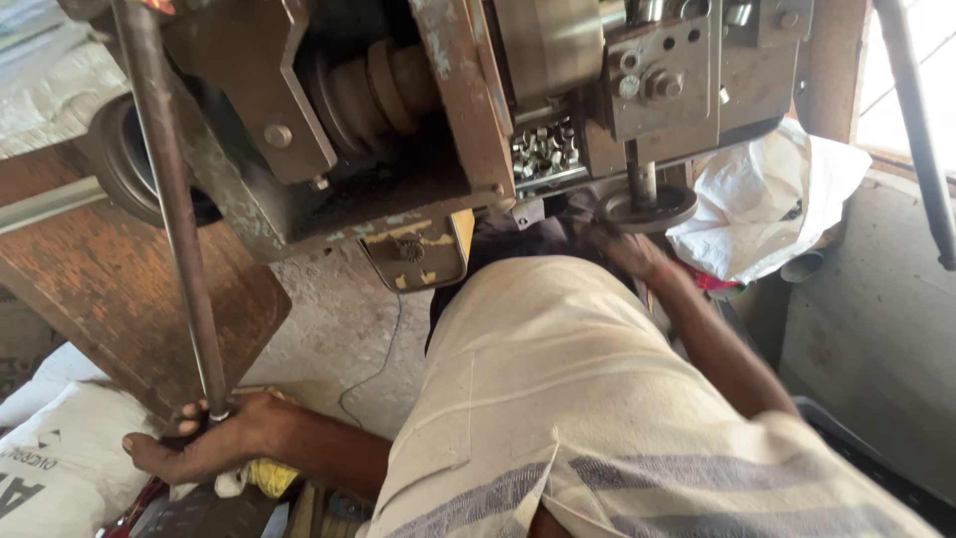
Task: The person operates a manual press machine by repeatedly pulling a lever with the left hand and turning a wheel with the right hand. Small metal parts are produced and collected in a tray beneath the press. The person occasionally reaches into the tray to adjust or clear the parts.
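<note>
Our left hand [204, 443] low at left, fingers curled tight round bottom end of long rusty steel lever rod [171, 199], rod slanting up past worn brown wooden board [110, 289]. Our right hand [622, 247] blurred, reaching toward round dark metal handwheel [652, 209] under grey bolted machine block [662, 70]; fingers' spread we cannot tell. Tray of small silvery metal pieces [546, 149] just left. Risk, we judge: right fingers near moving parts; rod slipping from grip.
</note>
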